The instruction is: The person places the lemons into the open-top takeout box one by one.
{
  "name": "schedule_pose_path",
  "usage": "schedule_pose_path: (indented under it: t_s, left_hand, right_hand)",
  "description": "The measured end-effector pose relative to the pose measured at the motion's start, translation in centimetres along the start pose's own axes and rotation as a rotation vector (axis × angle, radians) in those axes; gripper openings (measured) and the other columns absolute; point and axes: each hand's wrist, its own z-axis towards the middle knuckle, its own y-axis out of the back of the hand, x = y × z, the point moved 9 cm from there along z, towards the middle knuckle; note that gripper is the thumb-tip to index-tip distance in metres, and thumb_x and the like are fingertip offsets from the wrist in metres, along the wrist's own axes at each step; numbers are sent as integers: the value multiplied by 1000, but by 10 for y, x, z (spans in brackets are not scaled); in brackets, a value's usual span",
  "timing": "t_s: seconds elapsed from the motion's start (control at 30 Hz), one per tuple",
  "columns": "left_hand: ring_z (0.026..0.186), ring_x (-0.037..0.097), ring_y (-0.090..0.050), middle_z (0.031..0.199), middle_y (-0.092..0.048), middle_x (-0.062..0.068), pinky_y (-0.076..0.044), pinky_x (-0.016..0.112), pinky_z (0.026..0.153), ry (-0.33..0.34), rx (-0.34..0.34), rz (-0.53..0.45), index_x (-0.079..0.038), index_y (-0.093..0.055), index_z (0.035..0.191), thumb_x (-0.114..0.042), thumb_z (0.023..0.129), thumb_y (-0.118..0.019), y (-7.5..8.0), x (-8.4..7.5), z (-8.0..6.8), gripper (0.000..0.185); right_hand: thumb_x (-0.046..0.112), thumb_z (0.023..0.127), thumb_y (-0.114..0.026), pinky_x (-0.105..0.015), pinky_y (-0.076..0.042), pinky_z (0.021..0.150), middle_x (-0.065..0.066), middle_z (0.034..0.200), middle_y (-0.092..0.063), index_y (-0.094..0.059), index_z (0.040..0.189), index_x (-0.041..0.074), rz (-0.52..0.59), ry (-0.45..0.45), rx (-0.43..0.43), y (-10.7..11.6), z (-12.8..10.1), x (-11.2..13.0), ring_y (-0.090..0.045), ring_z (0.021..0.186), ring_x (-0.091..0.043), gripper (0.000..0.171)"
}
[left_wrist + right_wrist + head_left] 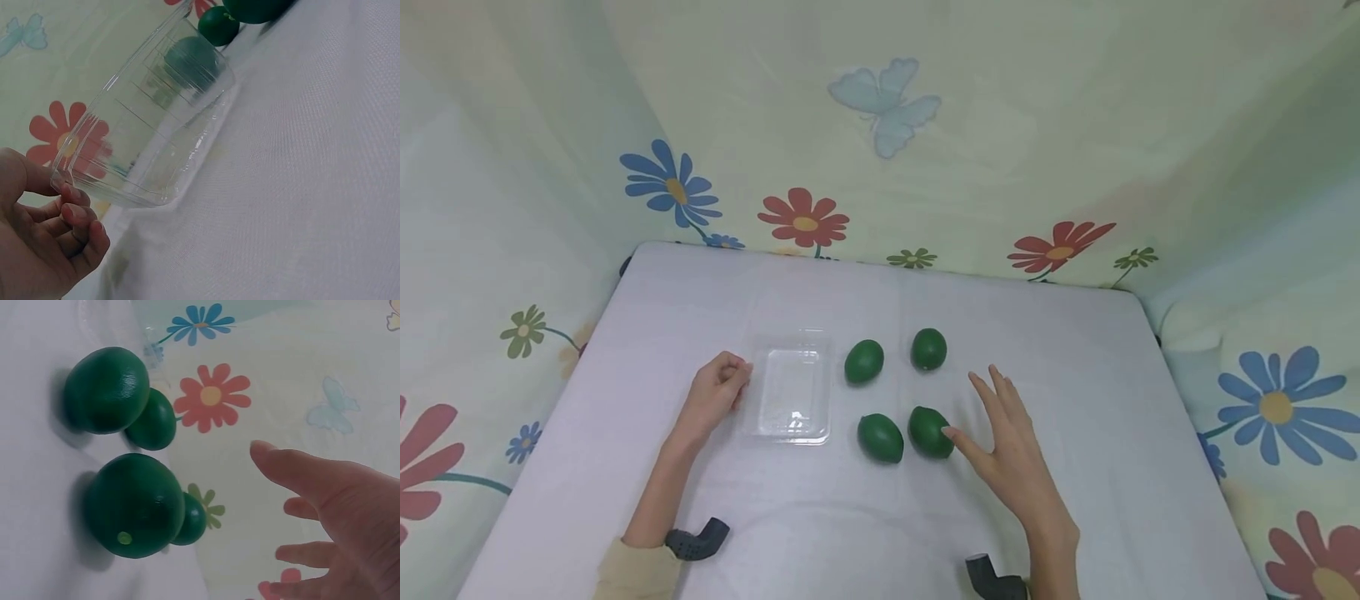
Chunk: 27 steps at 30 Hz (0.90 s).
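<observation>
A clear plastic tray (792,387) lies empty on the white table (1120,433), left of middle. My left hand (721,390) sits at its left rim with fingers curled; in the left wrist view the left hand (44,231) seems to pinch the tray (150,125) at its rim corner. Several green egg-shaped fruits lie right of the tray: two at the back (864,361) (928,348) and two in front (880,437) (930,431). My right hand (970,408) hovers open, its thumb almost at the front right fruit (134,503). It holds nothing.
Flowered cloth walls (880,167) close in the table at the back and both sides. Black wrist camera mounts (700,540) (992,577) show near the front edge. Bare cloth stretches to the right of the fruits.
</observation>
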Motion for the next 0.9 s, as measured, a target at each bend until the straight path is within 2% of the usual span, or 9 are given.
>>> schedule_pose_path:
  t_s: [0.17,0.37,0.63,0.9]
  left_hand:
    - [59,12,-49,73,-57,6,-43,23,57,-5,-2,-8,3,-56,112,-24,107,-55,1,-2,1,27]
    - [59,12,-49,72,-56,6,-44,24,58,-4,2,-14,4,-56,113,-25,107,-55,2,-3,0,29]
    - [58,12,-48,71,-56,5,-42,24,56,-2,-6,-11,4,-56,113,-25,107,-55,2,-3,-1,30]
    - [58,13,-48,70,-54,5,-41,24,56,-3,0,-17,5,-56,111,-24,107,-56,1,-2,-1,29]
  right_hand:
    - [35,89,-82,-70,-38,108,-20,166,-28,-40,157,16,-9,-49,104,-18,-1,-7,-32,149,-48,82]
    - [37,88,-82,-66,-41,109,-16,164,-35,-40,157,21,-11,-117,196,-42,-5,-13,-39,147,-43,83]
    - [26,86,-86,-57,-48,106,-15,151,-52,-46,152,13,-24,-90,153,-63,-8,-11,-54,136,-38,78]
    - [21,87,-84,-55,-51,103,-14,142,-59,-52,147,12,14,-90,100,-68,-10,-11,-61,128,-37,69]
